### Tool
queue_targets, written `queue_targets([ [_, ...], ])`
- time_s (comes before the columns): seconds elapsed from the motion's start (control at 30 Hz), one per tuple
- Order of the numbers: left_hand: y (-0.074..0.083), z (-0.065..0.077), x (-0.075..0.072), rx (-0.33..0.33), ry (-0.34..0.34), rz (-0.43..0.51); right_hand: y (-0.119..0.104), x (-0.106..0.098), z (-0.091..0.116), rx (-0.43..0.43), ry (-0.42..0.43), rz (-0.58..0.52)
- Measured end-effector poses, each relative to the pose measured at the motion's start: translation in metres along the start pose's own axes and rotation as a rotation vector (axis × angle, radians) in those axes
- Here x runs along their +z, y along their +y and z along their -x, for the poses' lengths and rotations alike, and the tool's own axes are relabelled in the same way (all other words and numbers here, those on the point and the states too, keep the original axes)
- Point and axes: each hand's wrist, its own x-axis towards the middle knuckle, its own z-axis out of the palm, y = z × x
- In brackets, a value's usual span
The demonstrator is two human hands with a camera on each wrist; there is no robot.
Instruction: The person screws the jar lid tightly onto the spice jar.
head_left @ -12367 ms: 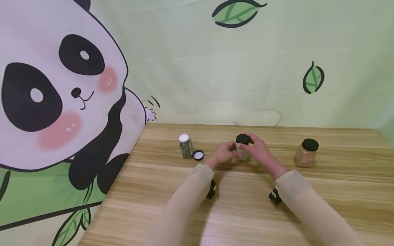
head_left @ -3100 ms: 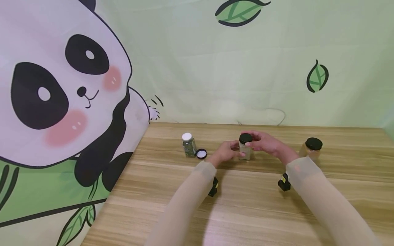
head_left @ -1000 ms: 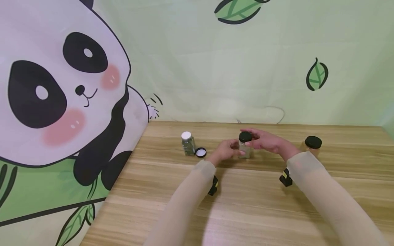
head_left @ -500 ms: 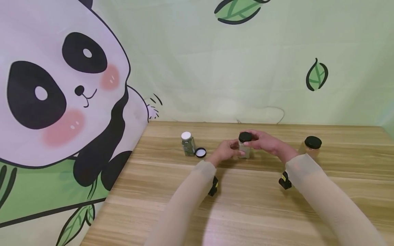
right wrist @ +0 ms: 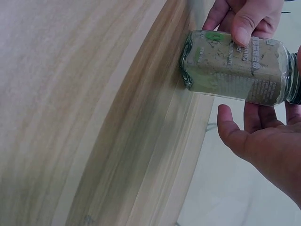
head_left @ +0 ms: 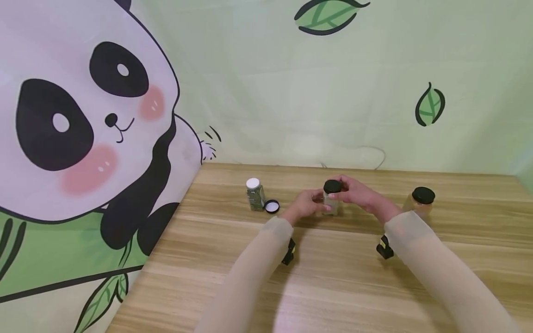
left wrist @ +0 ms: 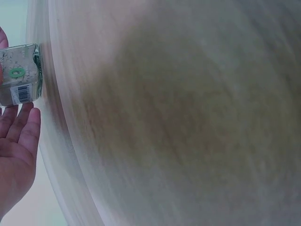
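Observation:
A glass spice jar (head_left: 331,206) with greyish powder and a black lid (head_left: 332,186) is upright between both hands. Its base is close against the table. My left hand (head_left: 307,204) grips the body low down, and its thumb lies across the printed label in the right wrist view. At the top, my right hand (head_left: 356,192) pinches the lid between thumb and fingers. The right wrist view shows the index finger of the right hand (right wrist: 263,141) extended beside the glass. A barcode (left wrist: 21,93) shows on the jar in the left wrist view.
To the left stands a green-labelled jar (head_left: 256,198) with a white top, and a loose black lid (head_left: 272,206) lies beside it. A black-lidded jar (head_left: 422,196) of orange-brown contents is at right, partly behind the right arm. A panda-print backdrop (head_left: 250,92) rises behind the wooden table (head_left: 333,286).
Over the last second my right wrist has dropped a little and shifted slightly left, with the fingers still at the lid. The left hand and jar stay in place.

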Motion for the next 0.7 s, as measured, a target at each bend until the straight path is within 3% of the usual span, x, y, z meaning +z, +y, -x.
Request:
queue_targets([
  [0.7, 0.002, 0.001, -0.001, 0.000, -0.012, 0.042, 0.000, 0.016, 0.000, -0.015, 0.210, 0.056],
])
